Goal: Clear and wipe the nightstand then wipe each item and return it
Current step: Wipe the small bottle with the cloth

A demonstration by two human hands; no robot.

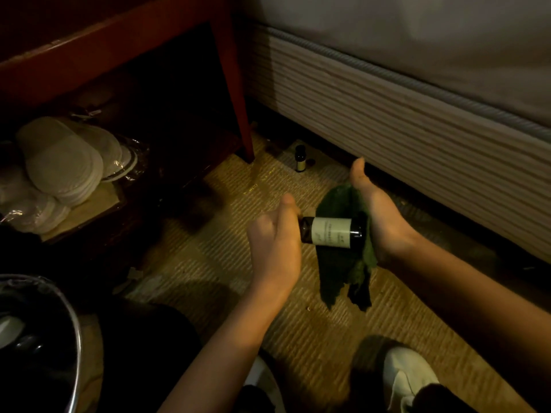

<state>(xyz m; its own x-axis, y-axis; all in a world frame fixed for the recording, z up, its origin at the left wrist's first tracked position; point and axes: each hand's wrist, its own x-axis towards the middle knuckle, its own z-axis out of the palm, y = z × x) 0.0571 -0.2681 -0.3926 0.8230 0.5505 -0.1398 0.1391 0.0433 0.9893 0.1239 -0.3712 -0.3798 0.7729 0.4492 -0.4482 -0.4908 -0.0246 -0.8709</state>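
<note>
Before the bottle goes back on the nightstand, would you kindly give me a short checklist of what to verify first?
1. Left hand grips the cap end of the dark bottle: ok.
2. Green cloth in the right hand cups the bottle's base: ok.
3. Bottle wiped all round: cannot tell.
4. Cap closed: cannot tell, hidden by the left hand.
5. Nightstand top wiped: cannot tell, out of view.
6. Small bottle off the floor: not ok, it stands by the nightstand's leg.
</note>
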